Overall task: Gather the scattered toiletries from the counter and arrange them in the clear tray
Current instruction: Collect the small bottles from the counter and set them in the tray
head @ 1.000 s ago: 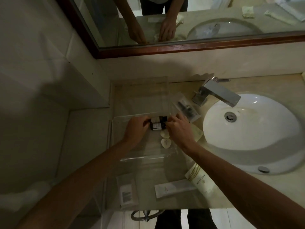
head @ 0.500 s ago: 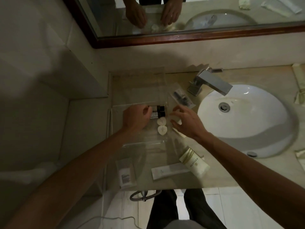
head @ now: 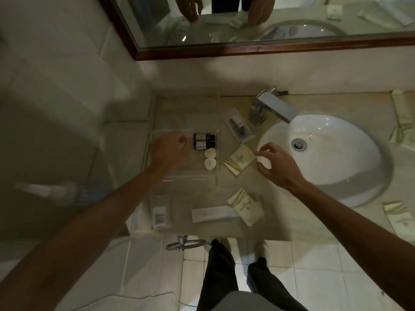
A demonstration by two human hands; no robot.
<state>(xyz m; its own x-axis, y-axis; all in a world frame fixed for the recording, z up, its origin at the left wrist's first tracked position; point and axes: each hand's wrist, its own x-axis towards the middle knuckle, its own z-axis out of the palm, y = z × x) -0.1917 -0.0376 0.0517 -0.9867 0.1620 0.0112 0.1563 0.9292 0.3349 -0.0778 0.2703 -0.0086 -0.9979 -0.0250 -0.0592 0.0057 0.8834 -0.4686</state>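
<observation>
Both hands work well apart. Left hand (head: 169, 149) hangs over the tray (head: 157, 176), fingers loosely curled round nothing I can make out — probably steadying the tray or ready to take the next item. Right hand (head: 275, 164) reaches over the sink (head: 359, 176) rim, fingertips (head: 261, 151) at the edge of a cream sachet (head: 239, 160) beside the tray, seemingly about to pinch it. Two bottles (head: 203, 140) and two soaps (head: 210, 158) already sit packed along the tray's right wall — leaving space. A second sachet (head: 246, 206), tube (head: 213, 213) and packets (head: 239, 129) wait on the counter (head: 247, 182).
</observation>
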